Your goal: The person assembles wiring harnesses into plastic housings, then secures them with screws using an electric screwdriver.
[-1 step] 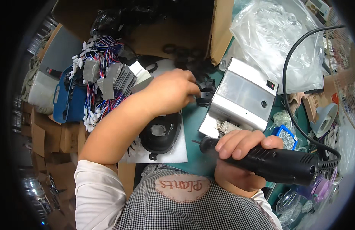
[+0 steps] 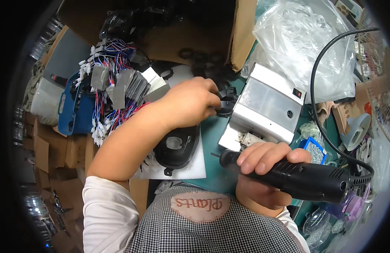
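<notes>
My right hand (image 2: 266, 168) is wrapped around a black electric screwdriver (image 2: 306, 179); its thin bit points left, in front of the silver machine (image 2: 266, 107). Stretched forward, my left hand (image 2: 191, 102) has its fingers curled down at some black ring-shaped plastic parts (image 2: 228, 96). What its fingertips hold, if anything, is hidden behind them. Under my left forearm a rounded black plastic housing (image 2: 176, 147) with a small clear window lies on a white foam sheet (image 2: 199, 166). My hand and forearm cover its far part.
Bundled wires with white connectors (image 2: 115, 55) and grey flat pieces (image 2: 129, 88) lie left, beside a blue bin (image 2: 81, 109). An open cardboard box (image 2: 245, 38) stands behind. At right are a plastic bag of clear parts (image 2: 304, 46), a black cable (image 2: 315, 80) and a blue tray of screws (image 2: 313, 149).
My left hand has shifted very slightly at the black parts. The right hand and the screwdriver stay in place.
</notes>
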{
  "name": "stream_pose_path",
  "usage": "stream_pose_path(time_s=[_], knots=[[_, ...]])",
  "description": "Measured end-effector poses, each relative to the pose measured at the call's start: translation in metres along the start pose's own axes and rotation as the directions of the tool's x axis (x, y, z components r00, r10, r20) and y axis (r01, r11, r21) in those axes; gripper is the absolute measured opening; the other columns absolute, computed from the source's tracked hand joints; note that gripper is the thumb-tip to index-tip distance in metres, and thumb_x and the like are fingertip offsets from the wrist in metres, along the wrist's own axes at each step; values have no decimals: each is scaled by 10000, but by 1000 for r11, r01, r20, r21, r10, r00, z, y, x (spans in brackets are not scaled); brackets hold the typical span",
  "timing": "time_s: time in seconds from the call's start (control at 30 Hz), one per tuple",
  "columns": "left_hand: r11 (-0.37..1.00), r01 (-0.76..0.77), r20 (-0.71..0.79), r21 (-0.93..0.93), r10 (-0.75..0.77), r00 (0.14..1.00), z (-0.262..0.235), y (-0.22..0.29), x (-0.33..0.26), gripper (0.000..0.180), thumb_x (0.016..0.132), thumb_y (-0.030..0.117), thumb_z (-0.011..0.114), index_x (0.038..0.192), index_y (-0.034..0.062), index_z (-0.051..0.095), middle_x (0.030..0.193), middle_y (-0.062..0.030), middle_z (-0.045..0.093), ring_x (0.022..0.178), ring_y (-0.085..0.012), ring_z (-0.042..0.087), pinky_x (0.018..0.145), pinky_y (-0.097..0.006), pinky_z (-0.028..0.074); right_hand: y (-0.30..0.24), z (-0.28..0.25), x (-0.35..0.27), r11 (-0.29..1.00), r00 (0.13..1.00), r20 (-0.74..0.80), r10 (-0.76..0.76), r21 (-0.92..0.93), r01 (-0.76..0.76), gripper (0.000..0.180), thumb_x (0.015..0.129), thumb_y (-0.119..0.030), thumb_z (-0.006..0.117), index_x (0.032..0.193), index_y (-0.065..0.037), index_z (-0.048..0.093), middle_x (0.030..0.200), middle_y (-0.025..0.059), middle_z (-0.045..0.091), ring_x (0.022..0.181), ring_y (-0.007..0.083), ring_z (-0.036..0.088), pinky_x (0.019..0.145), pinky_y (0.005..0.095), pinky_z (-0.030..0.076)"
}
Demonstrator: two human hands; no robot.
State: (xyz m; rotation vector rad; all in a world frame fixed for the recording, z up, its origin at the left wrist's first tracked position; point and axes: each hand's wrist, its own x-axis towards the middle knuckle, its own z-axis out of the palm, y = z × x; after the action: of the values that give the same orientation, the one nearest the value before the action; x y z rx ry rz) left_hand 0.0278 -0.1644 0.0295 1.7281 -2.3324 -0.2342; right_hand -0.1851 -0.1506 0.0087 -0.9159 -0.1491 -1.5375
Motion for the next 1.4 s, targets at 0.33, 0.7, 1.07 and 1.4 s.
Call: stream_pose_path(time_s=[0.33, 0.7, 1.07, 1.4], knots=[[953, 303, 68, 22, -303, 950, 25, 6, 7, 328, 737, 302, 739, 984, 121, 623, 957, -97, 600, 891, -319, 596, 767, -417, 479, 14, 13, -1, 973, 999, -26, -36, -229, 29, 644, 820, -503, 660, 1180, -49, 380, 746, 90, 529, 563, 200, 567, 504, 333, 515], [733, 384, 95, -562, -404, 910, -26, -19, -67, 285, 784, 276, 711, 891, 31, 609, 878, -107, 585, 840, -239, 565, 756, -332, 451, 18, 11, -9, 989, 997, -79, -26, -149, 14, 664, 804, -486, 692, 1166, -48, 349, 744, 109, 542, 571, 218, 581, 542, 336, 531], [923, 196, -103, -331, -242, 965, -21, -7, -144, 105, 766, 124, 691, 845, 66, 656, 1018, -95, 580, 958, -285, 554, 855, -367, 438, 31, 5, -7, 982, 999, 19, -28, -185, 31, 710, 810, -521, 666, 1208, -18, 362, 752, 105, 530, 562, 215, 576, 531, 330, 527], [988, 107, -152, -114, -124, 981, 16, 1, -157, 151, 659, 89, 752, 775, 108, 657, 1046, -45, 605, 1049, -290, 554, 906, -409, 439, 30, 4, -11, 972, 1000, 22, 1, -236, 4, 719, 803, -527, 667, 1208, -15, 364, 758, 106, 535, 574, 214, 584, 542, 332, 533]])
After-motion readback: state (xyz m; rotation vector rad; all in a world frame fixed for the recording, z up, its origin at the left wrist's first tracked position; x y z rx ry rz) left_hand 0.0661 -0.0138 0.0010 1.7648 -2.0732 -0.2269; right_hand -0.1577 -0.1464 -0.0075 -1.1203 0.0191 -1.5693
